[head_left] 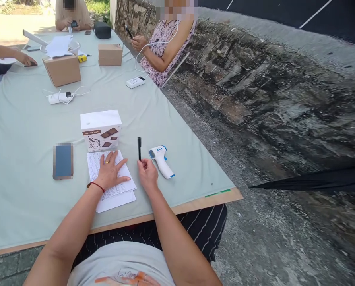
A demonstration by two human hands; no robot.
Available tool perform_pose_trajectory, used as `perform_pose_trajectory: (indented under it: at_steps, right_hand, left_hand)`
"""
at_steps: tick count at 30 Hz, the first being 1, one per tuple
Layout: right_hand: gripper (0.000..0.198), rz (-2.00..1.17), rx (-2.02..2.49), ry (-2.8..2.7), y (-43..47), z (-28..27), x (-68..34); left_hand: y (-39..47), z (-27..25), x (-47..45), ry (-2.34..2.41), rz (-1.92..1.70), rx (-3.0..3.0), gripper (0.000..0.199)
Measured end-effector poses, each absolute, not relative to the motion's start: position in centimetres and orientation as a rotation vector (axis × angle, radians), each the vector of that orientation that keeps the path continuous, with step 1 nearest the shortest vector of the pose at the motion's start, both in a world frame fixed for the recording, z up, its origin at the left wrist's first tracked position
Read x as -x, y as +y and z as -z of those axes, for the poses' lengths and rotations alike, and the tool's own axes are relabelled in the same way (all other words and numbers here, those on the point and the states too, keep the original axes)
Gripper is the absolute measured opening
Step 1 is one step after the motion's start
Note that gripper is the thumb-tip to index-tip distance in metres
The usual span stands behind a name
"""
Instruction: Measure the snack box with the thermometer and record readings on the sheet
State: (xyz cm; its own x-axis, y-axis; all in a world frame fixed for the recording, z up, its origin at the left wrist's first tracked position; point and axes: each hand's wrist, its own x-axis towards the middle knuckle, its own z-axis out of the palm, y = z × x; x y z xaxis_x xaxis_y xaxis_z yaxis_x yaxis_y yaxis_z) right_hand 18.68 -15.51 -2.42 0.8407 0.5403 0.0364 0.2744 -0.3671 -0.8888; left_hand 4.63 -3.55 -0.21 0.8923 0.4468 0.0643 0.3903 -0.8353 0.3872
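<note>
My left hand (110,172) lies flat with fingers spread on printed sheets of paper (124,182). A ring and a red cord bracelet are on that hand and wrist. Upright in the closed fingers of my right hand (148,174) is a black pen (139,149), its tip end hidden in the grip. Just right of it a white and blue infrared thermometer (161,161) rests on the cloth. Behind the sheets stands a white "Super Meal" box (101,131). Left of the papers lies a phone (63,161) with a blurred screen.
Farther up the cloth-covered table (31,159) stand two cardboard boxes (63,70) and white devices with cables (60,97). A black case (102,30) is at the far end. Several people sit around the table. A stone wall (239,79) runs along the right.
</note>
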Motion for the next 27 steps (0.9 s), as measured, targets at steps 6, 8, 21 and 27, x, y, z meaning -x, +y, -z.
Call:
perform_pose_trajectory:
  at_steps: [6,8,21,27]
  right_hand:
    - [0.035,-0.384,1.627,-0.346,-15.4,1.6,-17.9]
    - [0.033,-0.459,1.524,-0.322,-15.3,1.2,-17.3]
    - [0.024,-0.629,1.558,-0.552,-14.4,0.5,-13.8]
    - [0.020,-0.605,1.591,-0.685,-14.6,0.8,-13.7]
  left_hand:
    - [-2.9,-0.5,-4.8,0.556,-0.078,-2.668,0.084]
    - [-2.5,-0.6,-4.4,0.518,-0.063,-2.659,0.084]
    - [-1.3,0.2,-2.8,0.447,-0.189,-2.492,0.054]
    - [-1.7,-0.3,-3.0,0.478,-0.118,-2.524,0.053]
